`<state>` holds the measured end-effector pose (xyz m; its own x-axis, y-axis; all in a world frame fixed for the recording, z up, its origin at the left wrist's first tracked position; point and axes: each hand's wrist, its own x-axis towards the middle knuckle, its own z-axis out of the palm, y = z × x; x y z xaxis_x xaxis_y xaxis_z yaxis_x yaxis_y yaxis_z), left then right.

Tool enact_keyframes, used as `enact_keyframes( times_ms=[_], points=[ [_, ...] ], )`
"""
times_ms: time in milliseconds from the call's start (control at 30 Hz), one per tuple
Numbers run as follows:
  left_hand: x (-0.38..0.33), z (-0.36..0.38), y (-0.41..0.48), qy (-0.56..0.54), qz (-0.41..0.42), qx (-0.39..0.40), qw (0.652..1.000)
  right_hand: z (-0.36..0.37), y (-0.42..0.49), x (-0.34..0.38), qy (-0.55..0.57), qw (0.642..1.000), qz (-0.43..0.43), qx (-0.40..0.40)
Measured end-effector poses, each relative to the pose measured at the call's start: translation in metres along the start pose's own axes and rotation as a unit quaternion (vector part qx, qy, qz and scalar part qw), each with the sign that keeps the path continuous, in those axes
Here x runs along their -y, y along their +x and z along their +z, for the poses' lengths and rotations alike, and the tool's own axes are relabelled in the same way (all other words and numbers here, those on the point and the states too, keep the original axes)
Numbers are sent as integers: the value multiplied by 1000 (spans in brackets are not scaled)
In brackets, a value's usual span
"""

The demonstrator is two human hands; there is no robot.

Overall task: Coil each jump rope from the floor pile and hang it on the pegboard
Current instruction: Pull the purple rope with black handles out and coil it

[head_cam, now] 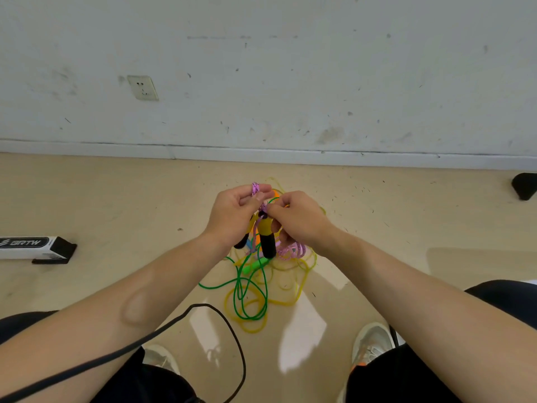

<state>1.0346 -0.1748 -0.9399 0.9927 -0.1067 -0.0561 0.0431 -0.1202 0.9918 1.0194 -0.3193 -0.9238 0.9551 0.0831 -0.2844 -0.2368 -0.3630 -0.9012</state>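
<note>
While a long box (35,247) lies on the floor (116,205), the left hand (232,216) pinches a loop of pink rope (255,188), its yellow-and-black handles (266,237) hang between, and the right hand (302,219) pinches the same rope above them, over the tangled pile (252,295).

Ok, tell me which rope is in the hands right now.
The pink rope, pinched between the left hand and right hand; the green rope and yellow rope lie on the floor.

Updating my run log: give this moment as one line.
left hand: pinches pink rope | right hand: pinches pink rope above yellow-black handles | floor: green rope, yellow rope tangled | pegboard: not in view
</note>
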Motion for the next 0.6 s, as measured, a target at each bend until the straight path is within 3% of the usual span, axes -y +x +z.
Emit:
enact_keyframes(
  times_ms=[133, 233, 467, 600],
  points=[
    [-1, -1, 8, -38, 2, -96, 995, 12, -6, 3, 140, 987, 24, 72],
    [-4, 1, 9, -59, -13, -117, 991, 26, -12, 1, 188, 978, 21, 90],
    [-2, 17, 4, -127, -119, -53, 983, 44, -13, -12, 118, 992, -37, 9],
    [-6, 11, 10, -163, -122, -42, 978, 46, -15, -19, -87, 982, -165, -25]
  ],
)
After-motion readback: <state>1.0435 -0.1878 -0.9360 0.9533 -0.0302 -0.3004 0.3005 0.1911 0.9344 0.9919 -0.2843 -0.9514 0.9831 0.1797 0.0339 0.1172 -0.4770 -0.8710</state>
